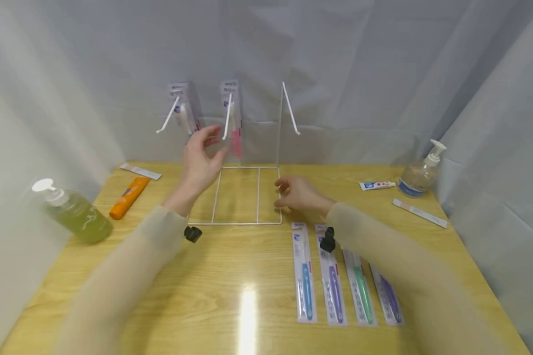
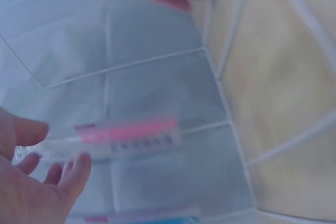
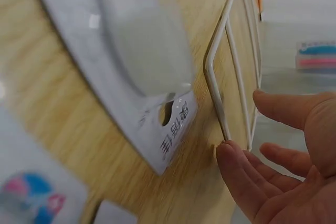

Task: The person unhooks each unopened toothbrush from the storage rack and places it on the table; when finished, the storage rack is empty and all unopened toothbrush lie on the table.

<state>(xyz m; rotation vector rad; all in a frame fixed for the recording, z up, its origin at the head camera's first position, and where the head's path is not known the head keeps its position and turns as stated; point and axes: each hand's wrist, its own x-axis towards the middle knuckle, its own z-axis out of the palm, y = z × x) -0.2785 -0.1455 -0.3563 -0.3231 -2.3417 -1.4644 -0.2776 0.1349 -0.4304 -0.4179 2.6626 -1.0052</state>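
Note:
A white wire rack [image 1: 247, 223] stands at the back of the wooden table with three hooks. A pink toothbrush pack [image 1: 236, 140] hangs on the middle hook, another pack [image 1: 184, 111] on the left hook, and the right hook [image 1: 290, 108] is bare. My left hand [image 1: 210, 145] is raised beside the pink pack [image 2: 126, 135], fingers [image 2: 73, 174] relaxed and holding nothing. My right hand [image 1: 288, 193] rests open on the table at the rack base's right corner [image 3: 218, 103], fingers [image 3: 247, 177] by the wire. Several toothbrush packs [image 1: 333, 281] lie in a row at the front right, one of them [image 3: 142, 56] close to my right hand.
A green pump bottle [image 1: 75, 213] and an orange tube [image 1: 129, 197] lie at the left. A clear pump bottle [image 1: 422, 173], a small toothpaste tube [image 1: 376, 185] and a flat strip [image 1: 419, 213] sit at the right. A grey curtain surrounds the table.

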